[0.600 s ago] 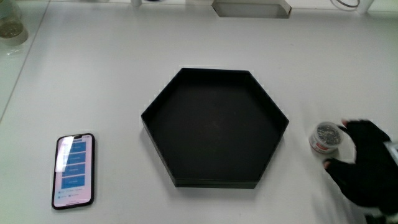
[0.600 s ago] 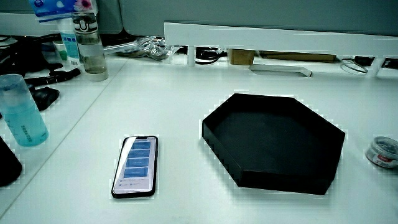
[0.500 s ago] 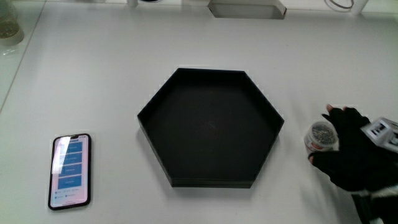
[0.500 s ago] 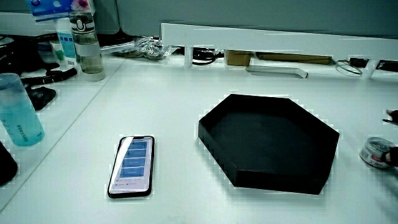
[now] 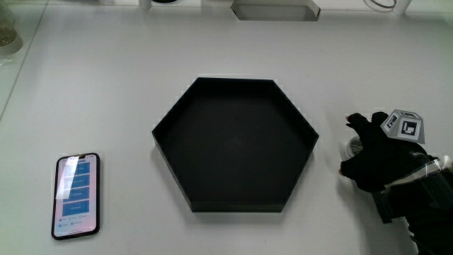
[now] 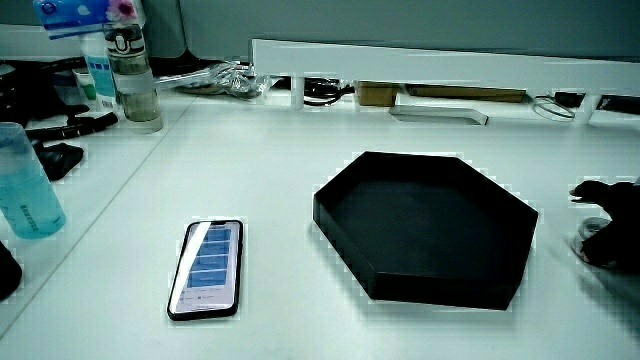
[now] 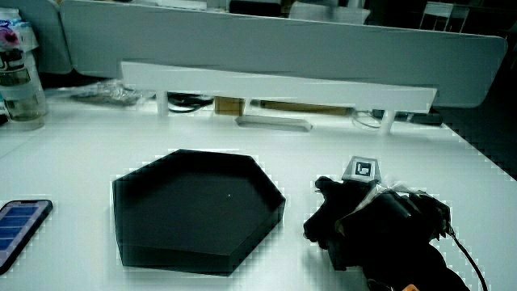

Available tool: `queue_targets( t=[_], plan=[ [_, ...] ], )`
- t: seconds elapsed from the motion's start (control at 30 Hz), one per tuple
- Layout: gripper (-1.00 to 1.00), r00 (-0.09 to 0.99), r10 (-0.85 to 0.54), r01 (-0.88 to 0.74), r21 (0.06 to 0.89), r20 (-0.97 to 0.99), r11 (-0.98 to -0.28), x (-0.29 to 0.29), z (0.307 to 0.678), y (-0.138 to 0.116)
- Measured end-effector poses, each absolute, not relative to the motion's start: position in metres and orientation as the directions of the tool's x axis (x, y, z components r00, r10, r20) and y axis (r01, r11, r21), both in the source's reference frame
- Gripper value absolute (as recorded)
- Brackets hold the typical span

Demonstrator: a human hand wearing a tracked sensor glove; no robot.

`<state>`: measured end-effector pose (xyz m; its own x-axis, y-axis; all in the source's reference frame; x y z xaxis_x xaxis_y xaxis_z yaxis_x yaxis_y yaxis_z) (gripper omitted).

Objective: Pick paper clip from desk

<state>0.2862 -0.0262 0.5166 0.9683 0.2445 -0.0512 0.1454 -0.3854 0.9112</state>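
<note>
A small round tub of paper clips stands on the white table beside the black hexagonal tray. Only a pale sliver of the tub shows in the main view. The gloved hand lies over it, with the fingers curled around both of its sides. The patterned cube sits on the back of the hand. In both side views the hand rests on the table next to the tray and hides the tub.
A phone with a lit screen lies flat, with the tray between it and the hand. A clear bottle and a blue bottle stand past the phone. A low white partition with cables and small items runs along the table's edge farthest from the person.
The hand has moved toward the tray and closed over the tub, which was fully visible before and is now almost covered. The tub stays where it was.
</note>
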Motion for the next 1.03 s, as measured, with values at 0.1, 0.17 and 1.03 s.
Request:
queue_targets(
  t=[0.1,0.17,1.03],
  plan=[
    [0.86,0.965,0.263,0.12,0.906,-0.011,-0.405,0.288,0.516,-0.027],
    [1.0,0.965,0.262,0.123,0.897,-0.009,-0.424,0.29,0.516,-0.026],
    [1.0,0.977,0.181,0.003,0.835,0.116,-0.55,0.256,0.461,-0.063]
  ],
)
